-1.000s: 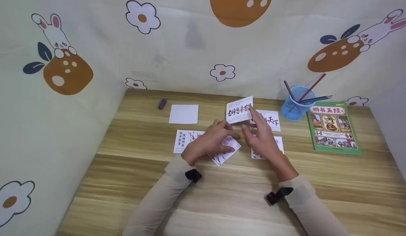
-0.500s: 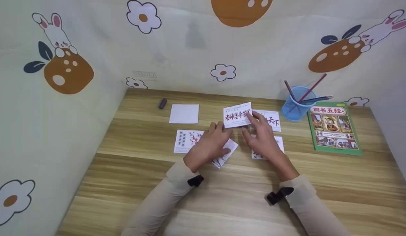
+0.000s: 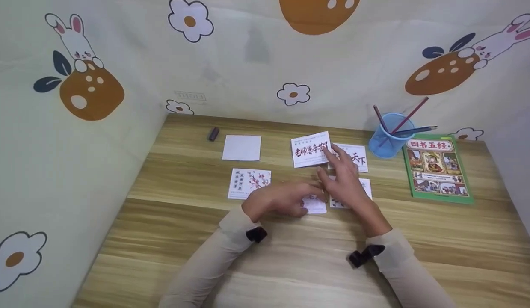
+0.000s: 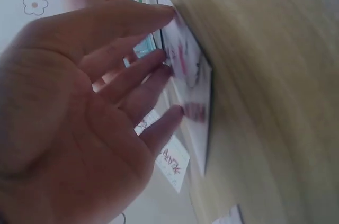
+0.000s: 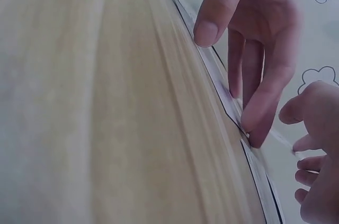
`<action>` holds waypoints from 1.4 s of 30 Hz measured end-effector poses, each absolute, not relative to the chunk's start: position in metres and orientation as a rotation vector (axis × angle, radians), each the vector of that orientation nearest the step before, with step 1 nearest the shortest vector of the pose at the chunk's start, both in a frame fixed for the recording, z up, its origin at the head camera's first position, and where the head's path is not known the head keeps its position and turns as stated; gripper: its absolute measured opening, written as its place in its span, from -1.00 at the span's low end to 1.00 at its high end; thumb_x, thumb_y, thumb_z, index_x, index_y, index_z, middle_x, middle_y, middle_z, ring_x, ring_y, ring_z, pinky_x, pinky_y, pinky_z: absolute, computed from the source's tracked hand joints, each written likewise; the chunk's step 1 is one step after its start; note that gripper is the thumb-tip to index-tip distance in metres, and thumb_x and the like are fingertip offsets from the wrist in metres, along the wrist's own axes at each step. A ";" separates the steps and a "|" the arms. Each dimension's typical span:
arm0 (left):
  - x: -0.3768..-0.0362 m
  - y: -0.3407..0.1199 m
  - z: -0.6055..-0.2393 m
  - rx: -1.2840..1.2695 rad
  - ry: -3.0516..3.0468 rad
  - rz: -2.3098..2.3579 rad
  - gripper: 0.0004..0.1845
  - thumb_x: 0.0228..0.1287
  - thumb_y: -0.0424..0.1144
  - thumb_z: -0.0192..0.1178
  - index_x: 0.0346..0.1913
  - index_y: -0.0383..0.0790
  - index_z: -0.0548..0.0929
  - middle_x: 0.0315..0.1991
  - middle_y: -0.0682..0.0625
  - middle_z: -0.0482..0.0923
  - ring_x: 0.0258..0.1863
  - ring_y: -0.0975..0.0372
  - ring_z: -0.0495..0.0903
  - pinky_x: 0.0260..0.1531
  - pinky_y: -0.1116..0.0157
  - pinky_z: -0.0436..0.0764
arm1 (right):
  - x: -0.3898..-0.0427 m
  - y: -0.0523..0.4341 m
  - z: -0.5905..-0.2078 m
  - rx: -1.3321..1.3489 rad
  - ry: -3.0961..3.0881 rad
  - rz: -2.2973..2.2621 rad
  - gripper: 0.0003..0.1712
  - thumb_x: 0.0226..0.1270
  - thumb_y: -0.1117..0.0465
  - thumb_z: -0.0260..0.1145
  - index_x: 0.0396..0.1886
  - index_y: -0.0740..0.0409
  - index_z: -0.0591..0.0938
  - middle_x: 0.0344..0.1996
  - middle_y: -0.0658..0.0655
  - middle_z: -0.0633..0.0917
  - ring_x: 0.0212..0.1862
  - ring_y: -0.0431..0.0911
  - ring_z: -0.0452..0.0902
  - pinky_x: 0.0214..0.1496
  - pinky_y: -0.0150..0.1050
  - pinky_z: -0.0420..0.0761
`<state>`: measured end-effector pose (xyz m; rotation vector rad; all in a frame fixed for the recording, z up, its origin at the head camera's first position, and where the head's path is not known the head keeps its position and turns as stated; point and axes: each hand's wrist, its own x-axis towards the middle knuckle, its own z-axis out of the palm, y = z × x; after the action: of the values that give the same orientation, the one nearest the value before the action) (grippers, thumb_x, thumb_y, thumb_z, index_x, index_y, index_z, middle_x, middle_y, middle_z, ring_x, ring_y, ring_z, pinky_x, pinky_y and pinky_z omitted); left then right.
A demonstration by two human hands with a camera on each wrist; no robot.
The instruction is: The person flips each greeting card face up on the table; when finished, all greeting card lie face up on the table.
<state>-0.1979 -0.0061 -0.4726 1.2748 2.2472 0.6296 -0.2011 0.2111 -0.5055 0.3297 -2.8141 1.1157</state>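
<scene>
My left hand (image 3: 290, 199) is over a printed card (image 3: 315, 207) at the middle of the table. In the left wrist view, its spread thumb and fingertips touch this card (image 4: 190, 70), and the hand covers much of it. My right hand (image 3: 346, 177) holds the right edge of a card with large dark red Chinese characters (image 3: 309, 147), raised slightly above the table. A similar character card (image 3: 359, 159) lies partly behind that hand. Beneath the right wrist is another printed card (image 3: 365, 188), partly hidden. A card with red blossoms (image 3: 247, 182) lies left of the left hand.
A blank white card (image 3: 241, 148) and a small dark cylinder (image 3: 213, 134) lie at the back left. At the back right stands a blue pencil cup (image 3: 389, 141) beside a green-bordered book (image 3: 438, 169). A patterned cloth wall (image 3: 239, 77) rises behind the table (image 3: 307, 265).
My left hand has shifted right, and the printed card beneath it has slid right and turned straighter. The character card in my right hand has tipped lower and moved slightly left.
</scene>
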 end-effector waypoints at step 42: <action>-0.228 -0.138 -0.477 0.257 2.903 0.958 -0.33 0.49 -0.12 0.35 0.56 -0.26 0.45 0.57 -0.32 0.40 0.61 -0.21 0.30 0.66 -0.14 0.27 | -0.199 0.110 -0.490 1.010 -2.917 1.038 -0.36 0.59 -0.05 0.32 0.56 0.04 0.53 0.61 0.24 0.44 0.67 0.18 0.28 0.72 0.26 0.20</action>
<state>-0.2282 -0.1375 -0.4772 0.2566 2.9034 0.9583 -0.1986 0.1098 -0.4899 1.0100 -2.9166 1.0376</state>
